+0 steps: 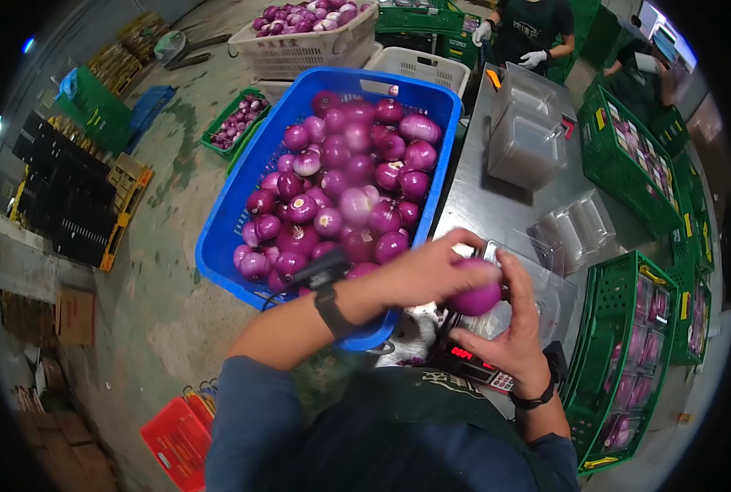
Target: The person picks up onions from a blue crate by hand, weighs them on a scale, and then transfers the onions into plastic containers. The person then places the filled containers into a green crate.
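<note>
My left hand [431,269] is closed over the top of a red onion [474,297], partly blurred by motion. Close on its right side, my right hand [509,328] is cupped with thumb and fingers apart, fingertips right at the onion's edge. Below both hands, a digital scale [474,366] shows red digits, its platform partly hidden. A clear plastic tray [538,295] lies beside my right fingers. Beyond my left forearm stands a blue crate [218,238] heaped with red onions [357,205].
Stacked clear trays [525,143] and loose trays [574,234] rest on the steel table [472,184]. Green crates [574,394] with packed onions line the right side. A white crate [300,53] of onions stands behind. A gloved co-worker [533,33] stands across the table.
</note>
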{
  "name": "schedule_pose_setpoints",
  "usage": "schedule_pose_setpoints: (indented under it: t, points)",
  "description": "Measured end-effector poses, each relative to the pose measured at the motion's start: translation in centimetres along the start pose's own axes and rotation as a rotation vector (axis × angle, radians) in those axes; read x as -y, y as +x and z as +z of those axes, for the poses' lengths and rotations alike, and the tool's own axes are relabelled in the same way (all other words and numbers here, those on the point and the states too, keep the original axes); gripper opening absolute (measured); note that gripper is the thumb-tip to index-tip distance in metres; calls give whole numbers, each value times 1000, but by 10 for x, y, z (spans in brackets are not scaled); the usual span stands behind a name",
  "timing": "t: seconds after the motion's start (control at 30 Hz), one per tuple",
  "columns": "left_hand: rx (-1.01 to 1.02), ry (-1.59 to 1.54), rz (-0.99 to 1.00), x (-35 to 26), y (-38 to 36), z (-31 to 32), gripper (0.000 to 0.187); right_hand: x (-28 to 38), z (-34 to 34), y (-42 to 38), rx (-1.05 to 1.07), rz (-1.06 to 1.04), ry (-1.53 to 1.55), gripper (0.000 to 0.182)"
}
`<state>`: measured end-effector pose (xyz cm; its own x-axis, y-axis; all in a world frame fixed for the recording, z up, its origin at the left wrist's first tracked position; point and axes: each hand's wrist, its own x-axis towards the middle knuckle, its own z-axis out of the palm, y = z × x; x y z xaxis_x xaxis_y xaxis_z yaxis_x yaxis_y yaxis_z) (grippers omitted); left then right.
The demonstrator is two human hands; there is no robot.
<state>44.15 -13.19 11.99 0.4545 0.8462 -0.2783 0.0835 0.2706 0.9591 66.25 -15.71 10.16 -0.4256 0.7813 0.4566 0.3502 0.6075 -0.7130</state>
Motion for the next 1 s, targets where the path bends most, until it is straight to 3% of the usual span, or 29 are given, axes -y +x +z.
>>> schedule_pose_setpoints:
  t: [0.07, 0.1, 0.13, 0.17, 0.2, 0.23, 0.37, 0.4, 0.43, 0.63, 0.7, 0.8, 0.93, 1.0]
  points:
    - [66, 150, 179, 11, 1, 14, 72, 1, 1, 11, 61, -217, -106, 82]
    - [61, 275, 268, 8, -3, 12, 75, -4, 0, 9, 32, -135, -37, 80]
    - [203, 311, 2, -23, -15, -2, 75, -12, -1, 0, 3, -49, 33, 77]
    - [169, 431, 32, -20, -16, -17, 68, -17, -4, -9, -24, 39, 102, 75]
    - [89, 588, 20, -20, -15, -37, 56, -17, -6, -17, -105, 292, 213, 71]
    - [-128, 745, 250, 2, -10, -62, 44, -22, -9, -23, -218, 435, 294, 69]
    - [-541, 498, 4, 0, 10, -150, 29, -73, -41, -64, -353, 641, 470, 58]
    - [-641, 692, 127, 20, 27, -175, 32, -81, -44, -74, -366, 681, 525, 56]
    - [-689, 844, 122, 15, 37, -179, 36, -84, -44, -80, -398, 702, 541, 54]
    - [-643, 1165, 320, 57, 160, -187, 43, -79, -42, -81, -613, 811, 569, 48]
    - [-648, 1360, 178, 63, 190, -175, 44, -85, -49, -86, -636, 818, 554, 50]
    - [-601, 1360, 7, 53, 219, -167, 45, -85, -59, -91, -691, 831, 516, 52]
    - [-642, 1564, -67, 72, 243, -169, 52, -93, -67, -100, -714, 864, 482, 53]
    - [-623, 1517, -20, 76, 238, -175, 57, -96, -68, -100, -715, 881, 486, 53]
